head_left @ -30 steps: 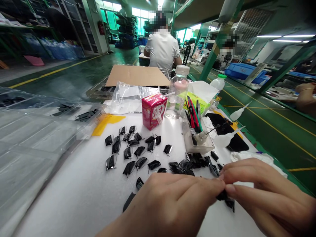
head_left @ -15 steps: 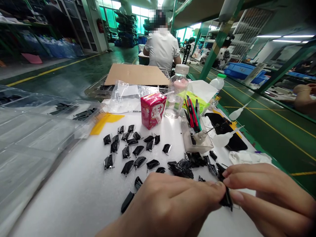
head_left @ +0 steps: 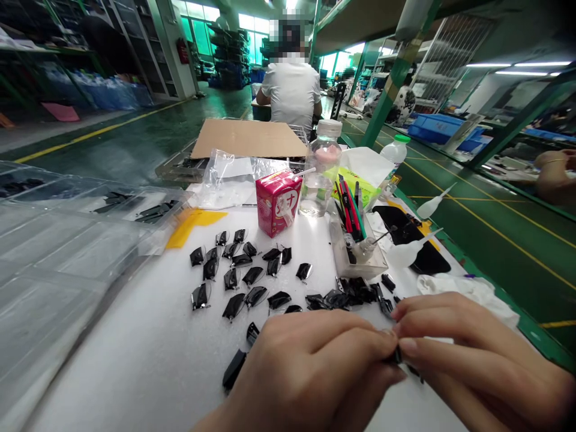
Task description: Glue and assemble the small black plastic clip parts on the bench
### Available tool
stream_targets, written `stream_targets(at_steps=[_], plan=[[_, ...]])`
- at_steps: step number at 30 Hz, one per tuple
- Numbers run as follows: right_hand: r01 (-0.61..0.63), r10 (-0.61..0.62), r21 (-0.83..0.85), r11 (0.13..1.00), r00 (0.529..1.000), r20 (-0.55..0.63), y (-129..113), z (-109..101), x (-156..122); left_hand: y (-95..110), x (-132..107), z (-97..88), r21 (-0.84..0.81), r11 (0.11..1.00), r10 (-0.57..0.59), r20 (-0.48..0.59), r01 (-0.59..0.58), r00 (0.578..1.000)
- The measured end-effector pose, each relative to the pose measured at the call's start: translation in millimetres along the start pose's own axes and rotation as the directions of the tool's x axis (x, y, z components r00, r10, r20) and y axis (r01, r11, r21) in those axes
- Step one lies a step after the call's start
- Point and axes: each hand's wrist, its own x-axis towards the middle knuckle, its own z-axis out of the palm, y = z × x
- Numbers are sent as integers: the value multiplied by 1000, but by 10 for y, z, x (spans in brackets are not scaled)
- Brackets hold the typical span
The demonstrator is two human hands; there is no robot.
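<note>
My left hand [head_left: 315, 366] and my right hand [head_left: 463, 354] meet at the lower right, fingertips pinched together. Between them is a small black part [head_left: 396, 356], mostly covered by the fingers, so its exact kind does not show. Both hands are closed on it. Just beyond the fingers lies a heap of similar black parts [head_left: 333, 300] on the white table top [head_left: 148, 336]. To the left, several black pieces with clear, lens-like edges [head_left: 234, 306] are spread out singly. A larger dark piece [head_left: 234, 371] lies beside my left wrist.
Clear compartment trays [head_left: 81, 246] stand at the left. Behind the parts are a red drink carton [head_left: 278, 207], a plastic jar [head_left: 321, 174] and a box of tools [head_left: 360, 264]. Squeeze bulbs [head_left: 407, 253] and a white cloth [head_left: 468, 294] lie rightward. A person in white [head_left: 290, 90] sits ahead.
Both hands have shifted slightly left, still pinched together. The black part between them is now more hidden by the fingers. The pieces on the table lie as before.
</note>
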Motion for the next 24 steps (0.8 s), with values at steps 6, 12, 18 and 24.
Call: stream_targets(at_steps=[6, 12, 18, 24], plan=[[-139, 120, 139, 981, 983, 138, 30, 85, 164, 40, -9, 4, 2, 993, -122, -17, 122, 992], [-253, 183, 291, 923, 952, 245, -77, 93, 179, 75, -20, -3, 55, 997, -44, -33, 45, 999], [-268, 210, 325, 907, 956, 202, -118, 139, 181, 123, -82, 31, 149, 987, -59, -69, 68, 996], [-239, 187, 321, 916, 965, 184, -123, 161, 135, 182, -104, 59, 344, 939, 45, -94, -10, 995]])
